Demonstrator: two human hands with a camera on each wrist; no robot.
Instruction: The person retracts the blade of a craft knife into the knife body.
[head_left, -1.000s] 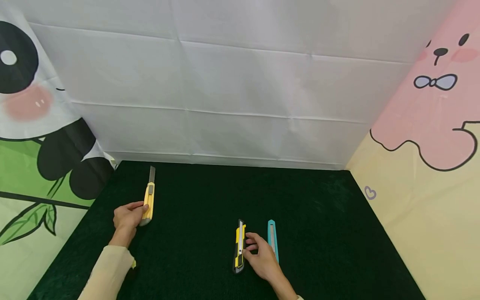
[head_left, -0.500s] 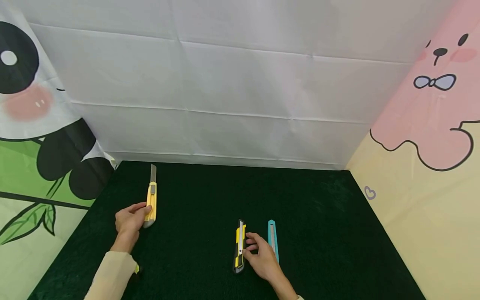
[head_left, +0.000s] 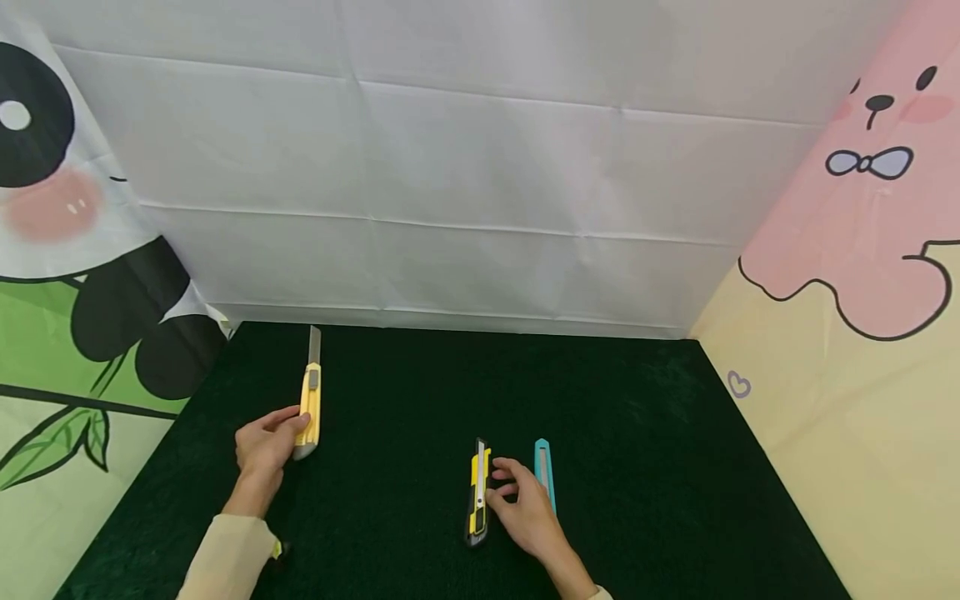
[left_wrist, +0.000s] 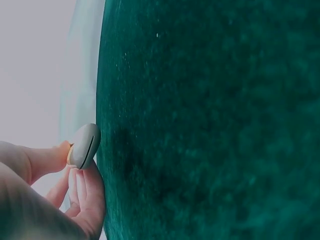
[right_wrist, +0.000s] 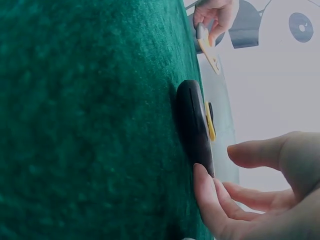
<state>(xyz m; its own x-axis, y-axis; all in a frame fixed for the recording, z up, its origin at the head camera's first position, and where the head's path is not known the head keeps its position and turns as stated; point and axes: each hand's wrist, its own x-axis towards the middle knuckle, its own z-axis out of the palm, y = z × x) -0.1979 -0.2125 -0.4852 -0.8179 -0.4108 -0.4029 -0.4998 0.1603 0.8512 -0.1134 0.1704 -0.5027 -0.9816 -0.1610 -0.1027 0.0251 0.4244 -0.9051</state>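
Observation:
In the head view, a yellow utility knife [head_left: 312, 398] with its blade extended is pinched between the thumb and fingers of my left hand [head_left: 264, 446]. The blade points away, and the left wrist view shows the knife's rounded grey butt [left_wrist: 88, 140]. A black-and-yellow utility knife [head_left: 478, 500] lies on the dark green cloth just left of my right hand [head_left: 528, 512]. In the right wrist view, the thumb stands apart from that knife, while one fingertip [right_wrist: 201, 175] is at its edge; firm contact cannot be told. A teal cutter [head_left: 543, 468] lies beyond the right hand, partly hidden.
Dark green cloth [head_left: 637, 442] covers the table. A white sheet [head_left: 465, 183] rises along its far edge, with printed cartoon drapes [head_left: 885, 275] at the sides. A small yellow-green thing [head_left: 278, 549] shows beside the left sleeve.
My left hand has drifted a little to the right with the yellow utility knife, which has turned more upright in view. The right hand has barely shifted; the other two knives lie still.

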